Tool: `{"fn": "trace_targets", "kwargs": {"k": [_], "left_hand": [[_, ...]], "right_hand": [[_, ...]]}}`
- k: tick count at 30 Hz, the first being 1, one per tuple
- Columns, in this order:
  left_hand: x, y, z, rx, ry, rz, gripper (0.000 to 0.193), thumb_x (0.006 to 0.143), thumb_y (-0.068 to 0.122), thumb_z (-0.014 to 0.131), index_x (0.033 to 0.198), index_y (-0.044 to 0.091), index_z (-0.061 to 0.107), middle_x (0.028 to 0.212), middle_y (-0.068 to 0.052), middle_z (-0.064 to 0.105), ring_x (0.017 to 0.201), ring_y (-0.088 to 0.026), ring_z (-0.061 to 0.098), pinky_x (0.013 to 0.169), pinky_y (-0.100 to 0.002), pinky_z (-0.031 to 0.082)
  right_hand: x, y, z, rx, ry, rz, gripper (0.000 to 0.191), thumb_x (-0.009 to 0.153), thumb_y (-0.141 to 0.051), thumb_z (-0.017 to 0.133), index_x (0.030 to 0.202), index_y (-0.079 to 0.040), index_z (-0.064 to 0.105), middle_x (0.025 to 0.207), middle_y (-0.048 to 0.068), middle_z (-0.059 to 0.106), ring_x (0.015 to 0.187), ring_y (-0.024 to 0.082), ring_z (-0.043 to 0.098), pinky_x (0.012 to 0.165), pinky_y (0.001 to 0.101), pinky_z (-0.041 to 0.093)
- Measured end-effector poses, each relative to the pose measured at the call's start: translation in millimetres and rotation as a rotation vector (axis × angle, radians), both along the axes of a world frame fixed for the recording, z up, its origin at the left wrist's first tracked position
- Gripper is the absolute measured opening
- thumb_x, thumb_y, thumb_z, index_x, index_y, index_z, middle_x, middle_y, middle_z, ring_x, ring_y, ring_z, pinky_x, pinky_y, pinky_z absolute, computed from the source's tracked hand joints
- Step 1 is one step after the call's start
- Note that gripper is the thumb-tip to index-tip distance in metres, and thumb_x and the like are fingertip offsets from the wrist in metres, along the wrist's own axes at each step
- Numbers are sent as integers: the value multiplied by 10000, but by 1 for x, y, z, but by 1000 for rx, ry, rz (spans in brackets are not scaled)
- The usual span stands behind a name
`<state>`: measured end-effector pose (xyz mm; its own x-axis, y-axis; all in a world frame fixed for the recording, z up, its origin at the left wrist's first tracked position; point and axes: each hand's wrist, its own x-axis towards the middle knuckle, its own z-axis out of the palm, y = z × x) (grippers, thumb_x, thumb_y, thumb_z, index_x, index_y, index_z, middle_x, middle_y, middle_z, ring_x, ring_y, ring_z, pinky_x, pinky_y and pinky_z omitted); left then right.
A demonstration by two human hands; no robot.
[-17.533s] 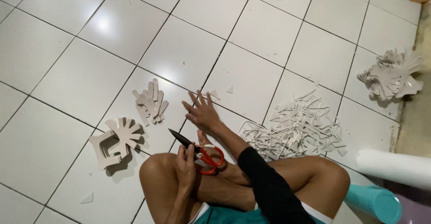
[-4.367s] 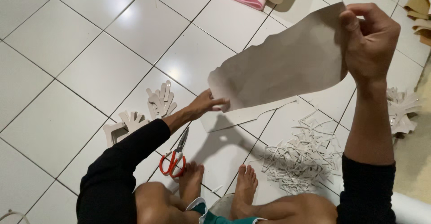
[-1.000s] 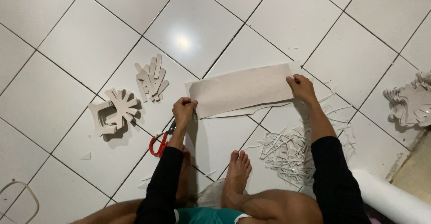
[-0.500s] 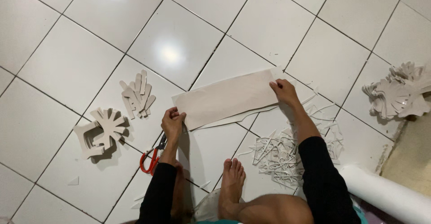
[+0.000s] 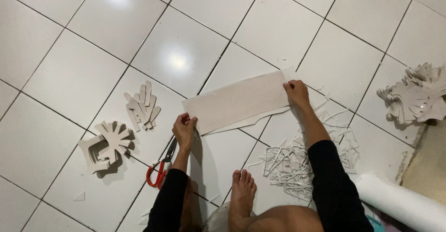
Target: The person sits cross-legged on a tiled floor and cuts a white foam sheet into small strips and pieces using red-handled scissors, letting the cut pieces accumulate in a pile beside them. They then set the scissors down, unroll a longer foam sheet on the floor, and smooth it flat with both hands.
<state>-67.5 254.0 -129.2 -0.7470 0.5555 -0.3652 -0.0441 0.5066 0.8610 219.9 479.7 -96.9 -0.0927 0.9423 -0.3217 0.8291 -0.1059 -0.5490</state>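
Observation:
A long pale sheet of paper or thin foam (image 5: 239,101) lies flat on the white tiled floor (image 5: 176,23). My left hand (image 5: 185,127) pinches its near left corner. My right hand (image 5: 296,94) presses down on its right end. Both arms wear black sleeves. Red-handled scissors (image 5: 160,166) lie on the floor just left of my left forearm, untouched. My bare foot (image 5: 241,192) rests below the sheet.
Two piles of cut white shapes (image 5: 141,105) (image 5: 104,144) lie to the left. A heap of thin white offcuts (image 5: 297,160) sits under my right arm. More cut shapes (image 5: 416,95) are stacked at the right edge, and a white roll (image 5: 399,204) lies bottom right.
The sheet was held up in the air, then came down flat on the floor. Over the last second both hands have stayed on its ends while the view shifted slightly.

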Motion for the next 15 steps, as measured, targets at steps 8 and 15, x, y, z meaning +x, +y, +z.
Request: {"fn": "trace_targets", "kwargs": {"k": [8,15], "left_hand": [[11,4,-9,-46,381,-182,644,797,140,836,1305,-88,512,1271,-259,531,1131,-345,596,910,-417,542],[52,18,-20,145,915,-587,534,963,168,675,1391,-56,449,1442,-262,468,1414,-416,414,1164,-548,409]], "right_hand": [[3,-3,-18,149,71,-130,453,991,-349,660,1278,1,626,1355,198,565,1130,316,665,994,421,546],[-56,-79,-21,318,-27,178,736,1043,-483,524,1577,-16,329,1669,233,198,1549,389,205,1263,542,172]]}}
